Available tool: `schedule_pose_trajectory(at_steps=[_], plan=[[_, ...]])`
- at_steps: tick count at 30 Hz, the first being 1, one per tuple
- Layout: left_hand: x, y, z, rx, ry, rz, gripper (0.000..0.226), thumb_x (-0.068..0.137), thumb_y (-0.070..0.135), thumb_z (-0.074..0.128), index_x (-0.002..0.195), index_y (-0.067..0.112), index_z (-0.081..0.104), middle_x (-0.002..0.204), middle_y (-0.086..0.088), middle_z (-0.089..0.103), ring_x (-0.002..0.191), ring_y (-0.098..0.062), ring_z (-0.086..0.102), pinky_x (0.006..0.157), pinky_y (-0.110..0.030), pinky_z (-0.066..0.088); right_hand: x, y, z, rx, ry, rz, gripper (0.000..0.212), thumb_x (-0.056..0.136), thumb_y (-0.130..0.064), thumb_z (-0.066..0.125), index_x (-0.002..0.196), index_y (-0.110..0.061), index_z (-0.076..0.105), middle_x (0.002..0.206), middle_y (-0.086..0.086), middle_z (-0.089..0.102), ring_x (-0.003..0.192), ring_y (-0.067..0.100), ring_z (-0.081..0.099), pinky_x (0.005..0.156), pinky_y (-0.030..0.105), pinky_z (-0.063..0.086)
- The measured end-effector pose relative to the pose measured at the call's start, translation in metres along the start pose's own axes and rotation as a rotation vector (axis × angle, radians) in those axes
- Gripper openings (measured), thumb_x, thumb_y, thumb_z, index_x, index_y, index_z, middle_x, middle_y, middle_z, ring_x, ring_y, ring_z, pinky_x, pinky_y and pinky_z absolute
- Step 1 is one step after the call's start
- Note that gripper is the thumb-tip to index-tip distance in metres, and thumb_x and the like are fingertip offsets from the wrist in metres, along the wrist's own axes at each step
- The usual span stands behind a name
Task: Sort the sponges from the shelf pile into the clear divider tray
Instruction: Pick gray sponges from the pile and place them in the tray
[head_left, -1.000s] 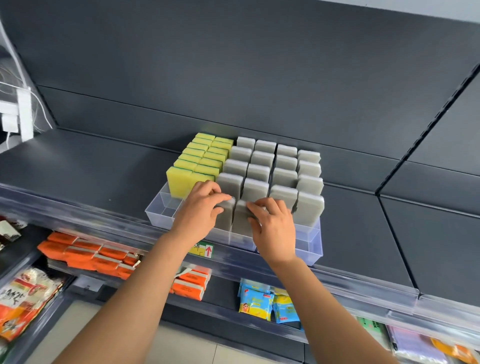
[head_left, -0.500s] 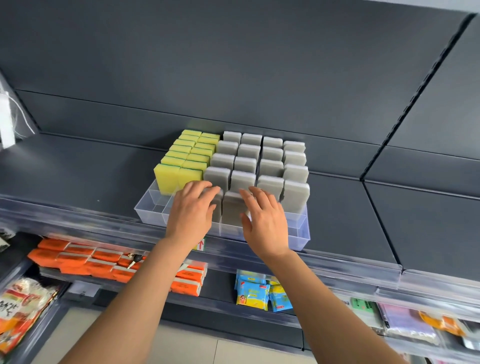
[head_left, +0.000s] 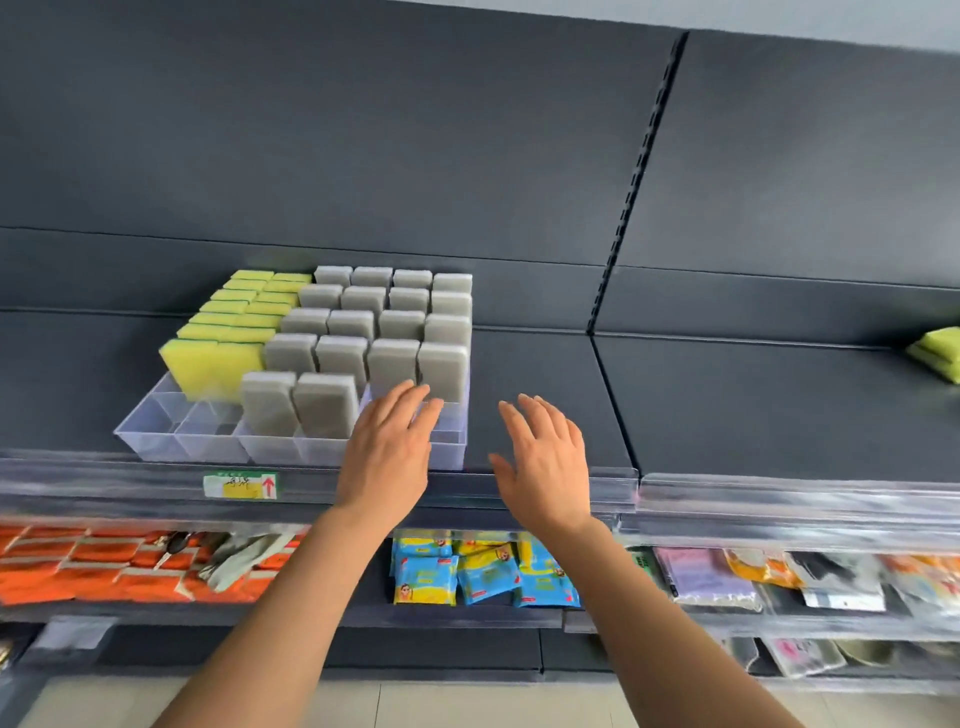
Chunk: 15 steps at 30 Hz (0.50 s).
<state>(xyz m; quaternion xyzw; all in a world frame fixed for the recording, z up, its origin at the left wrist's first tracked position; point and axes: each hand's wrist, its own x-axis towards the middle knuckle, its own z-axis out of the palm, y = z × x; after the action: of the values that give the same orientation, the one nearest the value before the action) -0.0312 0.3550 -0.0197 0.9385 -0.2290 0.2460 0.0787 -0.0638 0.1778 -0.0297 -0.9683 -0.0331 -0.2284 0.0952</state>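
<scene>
A clear divider tray (head_left: 156, 441) sits at the front of the dark shelf, left of centre. Several grey sponges (head_left: 343, 332) stand upright in its right columns and several yellow sponges (head_left: 218, 358) fill its left columns. The two newest grey sponges (head_left: 298, 402) stand in the front row. My left hand (head_left: 387, 452) hovers over the tray's front right corner, fingers spread, holding nothing. My right hand (head_left: 545, 457) is open to the right of the tray, above the bare shelf. A small pile of yellow-green sponges (head_left: 937, 353) lies at the far right edge of the shelf.
A clear price rail (head_left: 779, 499) with a yellow label (head_left: 241, 486) runs along the shelf's front edge. Below it hang orange packets (head_left: 78, 566), blue and yellow packets (head_left: 467, 569) and mixed bagged goods (head_left: 779, 577). An upright slotted post (head_left: 631, 197) splits the back panel.
Both hands have let go of the two front grey sponges and moved right, away from them. The view has swung right, bringing the far sponge pile into sight.
</scene>
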Motion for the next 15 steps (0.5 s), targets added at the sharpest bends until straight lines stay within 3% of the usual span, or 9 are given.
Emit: schedule_pose_trajectory(at_steps=[8,12,15], plan=[[0.016,0.131,0.023,-0.025,-0.062,0.063,0.059,0.053,-0.002,0.083,0.109,0.006,0.064,0.112,-0.012,0.063,0.107,-0.030,0.059,0.088,-0.039,0.050,-0.056,0.121,-0.047,-0.072,-0.068,0.127,0.057,0.067,-0.028,0.082,0.117,-0.012,0.060,0.118,0.011,0.062,0.114,0.032,0.056,0.092,0.044,0.046],[0.026,0.196,0.033,-0.052,-0.051,0.117,0.057,0.051,-0.002,0.084,0.104,0.006,0.066,0.106,-0.011,0.065,0.101,-0.029,0.061,0.083,-0.037,0.053,-0.084,0.181,-0.071,-0.081,-0.115,0.184,0.054,0.088,-0.032,0.061,0.137,-0.018,0.042,0.141,0.007,0.043,0.135,0.027,0.032,0.110,0.041,0.026],[0.036,0.241,0.041,-0.068,-0.058,0.160,0.057,0.050,0.000,0.086,0.103,0.007,0.067,0.102,-0.008,0.066,0.098,-0.026,0.062,0.077,-0.034,0.054,-0.103,0.220,-0.088,-0.071,-0.114,0.241,0.053,0.091,-0.032,0.056,0.139,-0.019,0.038,0.145,0.006,0.038,0.138,0.025,0.025,0.111,0.039,0.022]])
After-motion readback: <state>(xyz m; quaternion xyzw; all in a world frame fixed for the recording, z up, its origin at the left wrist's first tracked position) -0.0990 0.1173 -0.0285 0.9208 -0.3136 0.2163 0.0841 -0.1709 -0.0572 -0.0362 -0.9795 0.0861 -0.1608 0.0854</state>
